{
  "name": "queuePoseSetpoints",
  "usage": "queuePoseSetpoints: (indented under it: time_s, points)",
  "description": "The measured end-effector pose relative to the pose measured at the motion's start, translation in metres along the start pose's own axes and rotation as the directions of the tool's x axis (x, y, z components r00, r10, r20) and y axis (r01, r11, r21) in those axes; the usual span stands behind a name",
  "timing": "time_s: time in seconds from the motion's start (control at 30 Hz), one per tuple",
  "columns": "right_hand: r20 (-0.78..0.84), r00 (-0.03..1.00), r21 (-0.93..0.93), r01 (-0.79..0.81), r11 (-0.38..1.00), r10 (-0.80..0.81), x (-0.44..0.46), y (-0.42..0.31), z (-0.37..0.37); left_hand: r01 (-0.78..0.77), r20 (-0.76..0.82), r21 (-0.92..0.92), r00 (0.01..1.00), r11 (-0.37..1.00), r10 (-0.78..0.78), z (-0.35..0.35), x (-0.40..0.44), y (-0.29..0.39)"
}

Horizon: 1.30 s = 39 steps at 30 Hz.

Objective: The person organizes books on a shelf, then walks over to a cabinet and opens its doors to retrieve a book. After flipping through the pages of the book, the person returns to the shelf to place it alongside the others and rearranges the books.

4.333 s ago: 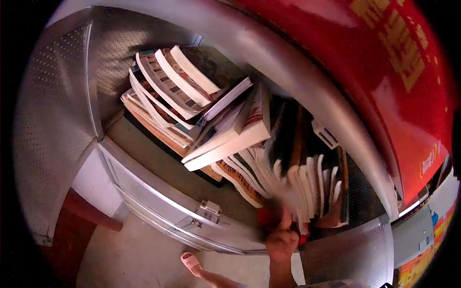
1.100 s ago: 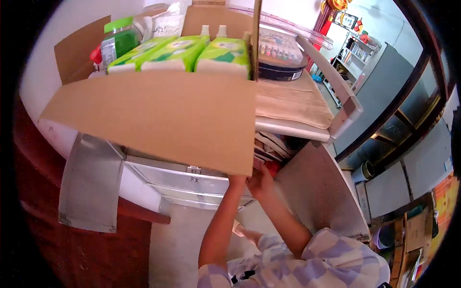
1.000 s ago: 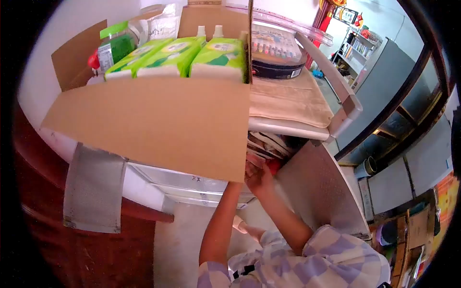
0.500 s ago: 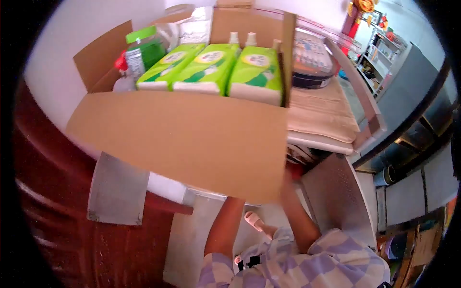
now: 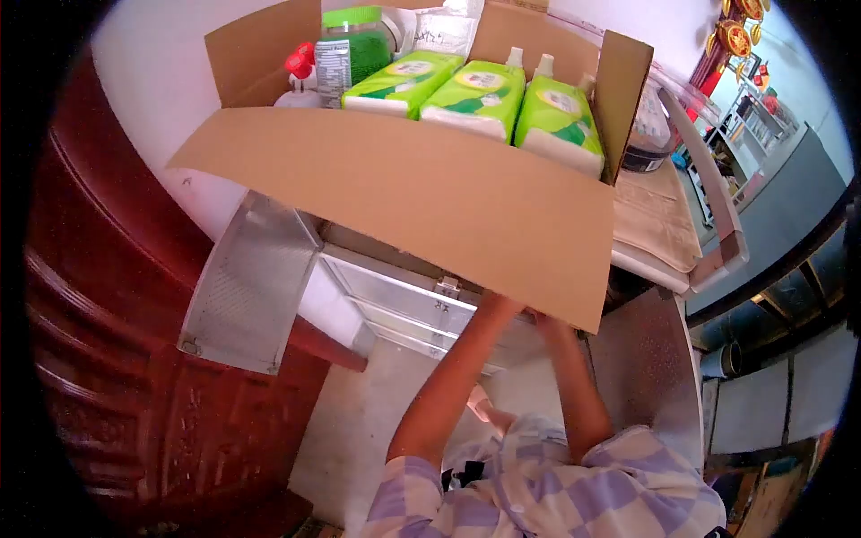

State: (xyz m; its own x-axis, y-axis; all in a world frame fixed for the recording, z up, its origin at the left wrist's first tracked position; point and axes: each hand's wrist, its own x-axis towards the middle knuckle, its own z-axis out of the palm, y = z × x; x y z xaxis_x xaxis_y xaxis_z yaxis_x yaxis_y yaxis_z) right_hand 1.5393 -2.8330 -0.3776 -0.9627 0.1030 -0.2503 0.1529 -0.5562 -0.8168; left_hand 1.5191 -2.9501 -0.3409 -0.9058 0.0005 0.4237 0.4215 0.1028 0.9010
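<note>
A cardboard box stands in front of me with its wide front flap folded outward. Inside are several green-and-white tissue packs, a green-lidded jar and white bottle tops. Both forearms reach under the flap toward the cabinet below. Only the wrist end of my left hand shows at the flap's lower edge; the fingers are hidden. Close beside it, my right hand is also mostly covered by the flap, so what either hand holds is hidden.
Two speckled cabinet doors hang open, one at the left and one at the right. Wire-like shelving shows between them. A dark red wooden door is at the left. Right of the box lies a tan mat.
The view has shifted, so the box sits higher and farther right. Both hands have come closer together beneath the flap, and more of the shelving shows. The left forearm reaches farther in.
</note>
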Motion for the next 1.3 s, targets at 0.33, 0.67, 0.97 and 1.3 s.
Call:
queuePoseSetpoints:
  time_s: [0.33,0.67,0.97,1.3]
  points:
    - [0.037,0.996,0.402,0.064,0.914,-0.086,-0.007,-0.02,-0.035,0.06,0.23,0.527,0.95,0.847,-0.21,0.014,0.017,-0.002]
    - [-0.018,0.996,0.258,-0.08,0.963,0.088,0.008,-0.045,-0.03,0.023,-0.022,0.67,1.0,0.742,-0.011,0.006,0.053,0.014]
    - [0.246,0.921,0.286,-0.367,0.885,0.302,0.071,-0.067,-0.086,-0.155,0.056,0.392,0.988,0.907,0.145,-0.023,-0.009,0.024]
    - [-0.083,0.992,0.29,0.115,0.95,-0.094,0.004,-0.038,0.015,0.477,0.162,0.73,0.575,0.49,-0.802,-0.047,-0.366,-0.259]
